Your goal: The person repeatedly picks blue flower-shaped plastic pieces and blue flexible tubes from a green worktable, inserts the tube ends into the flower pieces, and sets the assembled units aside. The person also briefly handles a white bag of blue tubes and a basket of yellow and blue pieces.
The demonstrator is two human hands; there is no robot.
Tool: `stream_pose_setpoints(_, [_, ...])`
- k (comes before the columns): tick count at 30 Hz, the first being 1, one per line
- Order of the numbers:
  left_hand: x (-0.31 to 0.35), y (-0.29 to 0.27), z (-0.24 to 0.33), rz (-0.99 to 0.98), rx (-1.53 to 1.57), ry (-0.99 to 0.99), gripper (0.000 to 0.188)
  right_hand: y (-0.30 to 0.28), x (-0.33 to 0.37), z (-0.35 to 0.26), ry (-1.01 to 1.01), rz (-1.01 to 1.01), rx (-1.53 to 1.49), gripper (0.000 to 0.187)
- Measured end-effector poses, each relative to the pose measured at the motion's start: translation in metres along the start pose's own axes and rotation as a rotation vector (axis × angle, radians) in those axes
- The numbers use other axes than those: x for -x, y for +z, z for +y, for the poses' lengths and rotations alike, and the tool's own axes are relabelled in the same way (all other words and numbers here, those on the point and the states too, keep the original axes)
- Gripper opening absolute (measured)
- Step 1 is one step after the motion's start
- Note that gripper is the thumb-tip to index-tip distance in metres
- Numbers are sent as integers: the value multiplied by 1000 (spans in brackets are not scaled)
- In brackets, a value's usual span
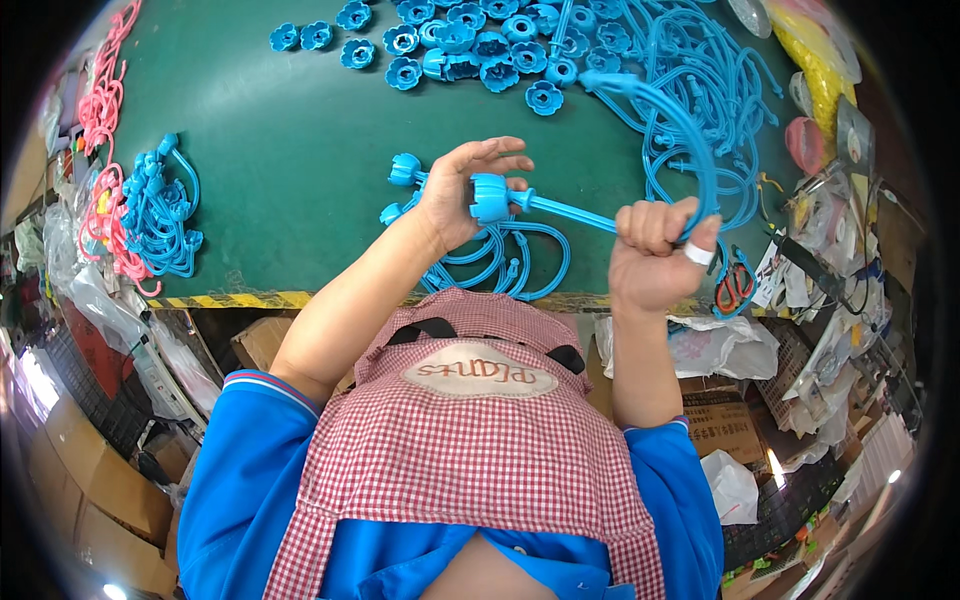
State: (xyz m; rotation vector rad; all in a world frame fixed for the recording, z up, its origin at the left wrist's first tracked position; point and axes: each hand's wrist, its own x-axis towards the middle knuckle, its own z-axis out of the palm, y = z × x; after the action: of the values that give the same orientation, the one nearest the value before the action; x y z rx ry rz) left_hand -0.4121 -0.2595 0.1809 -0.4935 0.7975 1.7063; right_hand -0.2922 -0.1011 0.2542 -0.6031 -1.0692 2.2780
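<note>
Green tabletop (300,170) lies below as L hand (455,195) loosely grips blue tulip-shaped plastic cap (490,200) & R fist (655,245) clamps blue rubbery cord (572,212) (prob. threading step), next needing steady pull.

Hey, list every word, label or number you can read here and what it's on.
Patch on the checked apron: stitched lettering, large enough to read, but I don't copy wording.
Cardboard box, lower right: dark printing, too small to read.
White card, right side: marks too small to read.
Held blue cord: no lettering visible.
</note>
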Motion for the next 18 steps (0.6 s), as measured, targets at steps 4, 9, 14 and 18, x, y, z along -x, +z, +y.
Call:
stream_pose_setpoints(4, [-2, 1, -2, -108, -15, 1, 38, 2, -1, 1, 155, -16, -260, 49])
stream_pose_setpoints(9, [10, 9, -9, -108, -76, 87, 36, 6, 4, 9, 117, 89, -219, 49])
stream_pose_setpoints(14, [37, -36, -4, -87, -365, -23, 34, -17, 2, 49, 316, 192, 121, 41])
stream_pose_setpoints(18, [48, -76, -8, 121, -1499, 458, 32, -149, -42, 82, -322, 334, 1818, 47])
